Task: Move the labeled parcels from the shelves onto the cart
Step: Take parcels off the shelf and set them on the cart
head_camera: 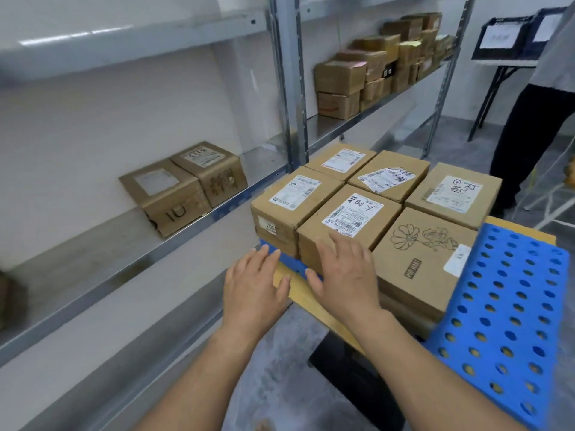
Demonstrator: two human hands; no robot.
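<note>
Cardboard parcels (348, 219) packed to the cart (306, 298) edge, left hand (253, 284) and right hand (345, 272) spread, gripping nothing

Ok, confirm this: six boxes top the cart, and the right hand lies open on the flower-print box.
Wrong box: in the head view the right hand lies open on the labelled box left of the flower-print box. Six boxes do top the cart.

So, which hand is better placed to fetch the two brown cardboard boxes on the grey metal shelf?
Probably the left hand: it is open, nearer the grey shelf and its brown cardboard boxes. The right hand touches a labelled parcel.
</note>
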